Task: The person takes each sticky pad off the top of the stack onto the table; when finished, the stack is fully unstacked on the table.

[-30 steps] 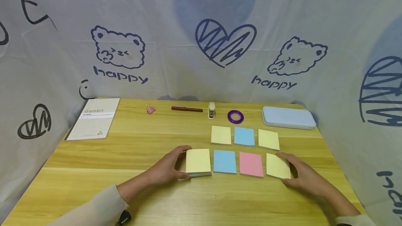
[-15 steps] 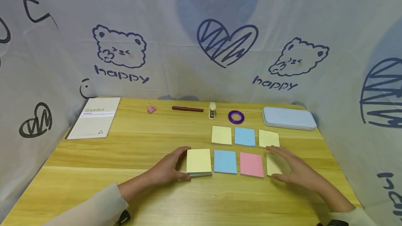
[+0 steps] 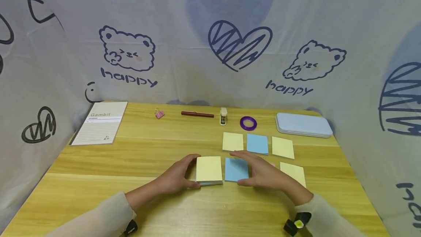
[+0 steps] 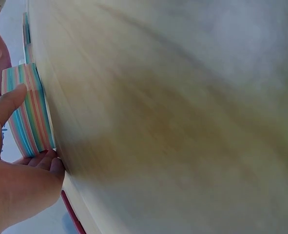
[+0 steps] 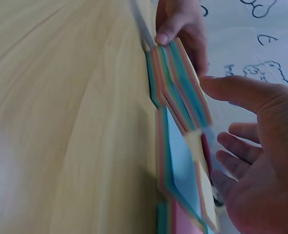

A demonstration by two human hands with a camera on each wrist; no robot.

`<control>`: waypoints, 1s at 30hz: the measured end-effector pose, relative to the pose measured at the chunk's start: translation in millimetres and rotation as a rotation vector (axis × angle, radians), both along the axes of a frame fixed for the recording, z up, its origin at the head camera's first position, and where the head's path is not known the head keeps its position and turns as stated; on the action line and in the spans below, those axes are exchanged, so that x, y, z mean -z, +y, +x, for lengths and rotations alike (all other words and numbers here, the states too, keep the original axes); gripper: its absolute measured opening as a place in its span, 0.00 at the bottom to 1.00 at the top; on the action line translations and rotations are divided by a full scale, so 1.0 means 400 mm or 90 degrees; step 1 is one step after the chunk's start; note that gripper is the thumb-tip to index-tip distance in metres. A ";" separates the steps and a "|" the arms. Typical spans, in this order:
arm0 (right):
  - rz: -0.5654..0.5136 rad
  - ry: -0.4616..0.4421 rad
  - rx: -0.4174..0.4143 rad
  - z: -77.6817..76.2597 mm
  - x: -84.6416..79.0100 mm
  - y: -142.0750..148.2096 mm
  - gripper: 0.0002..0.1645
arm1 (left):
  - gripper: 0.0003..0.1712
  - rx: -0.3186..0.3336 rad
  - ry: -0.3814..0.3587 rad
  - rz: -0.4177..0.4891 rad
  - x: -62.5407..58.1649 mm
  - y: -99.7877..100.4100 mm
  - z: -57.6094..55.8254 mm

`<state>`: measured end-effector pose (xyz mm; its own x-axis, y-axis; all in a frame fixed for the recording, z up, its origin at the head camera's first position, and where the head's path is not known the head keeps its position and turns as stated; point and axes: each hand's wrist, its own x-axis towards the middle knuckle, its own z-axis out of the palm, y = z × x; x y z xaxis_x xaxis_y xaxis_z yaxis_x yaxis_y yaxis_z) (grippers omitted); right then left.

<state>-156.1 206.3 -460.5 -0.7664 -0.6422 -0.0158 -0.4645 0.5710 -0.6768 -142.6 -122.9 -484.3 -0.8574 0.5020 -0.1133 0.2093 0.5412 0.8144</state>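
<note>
A thick stack of sticky notes (image 3: pixel 209 169) with a yellow top lies on the table in the head view. My left hand (image 3: pixel 175 176) grips its left side, with the thumb on the near edge and fingers at the far edge. The left wrist view shows striped edges on the stack (image 4: pixel 31 109). My right hand (image 3: pixel 264 174) is above the front row with thumb and fingers spread, holding nothing. Its fingertips are around a blue sticky note pad (image 3: pixel 236 169). It mostly hides a pink pad behind it. A yellow pad (image 3: pixel 294 173) shows beyond its wrist.
Behind lie a yellow pad (image 3: pixel 232 142), a blue pad (image 3: pixel 257 144) and another yellow pad (image 3: pixel 283 147). Farther back are a notebook (image 3: pixel 102 123), binder clip (image 3: pixel 159 113), dark red pen (image 3: pixel 197 114), small white bottle (image 3: pixel 223 116), purple tape roll (image 3: pixel 248 123) and light blue case (image 3: pixel 303 124).
My right hand has let go of the right-hand yellow pad and moved left across the pink pad to the blue one. My left hand stays on the stack.
</note>
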 end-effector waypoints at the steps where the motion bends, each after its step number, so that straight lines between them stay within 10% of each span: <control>1: 0.001 -0.005 -0.005 -0.003 0.003 -0.016 0.53 | 0.54 0.000 -0.001 0.001 0.000 0.000 0.000; 20: 0.007 0.016 -0.022 -0.006 0.011 -0.132 0.53 | 0.53 0.004 0.011 0.002 -0.002 0.002 0.001; 30: -0.014 0.070 0.032 0.095 0.017 -0.046 0.50 | 0.52 -0.002 0.005 0.011 -0.016 0.006 0.009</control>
<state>-118.0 188.0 -467.4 -0.7937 -0.6025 0.0846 -0.5085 0.5806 -0.6359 -138.8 -120.3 -477.9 -0.8599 0.5009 -0.0983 0.2136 0.5280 0.8220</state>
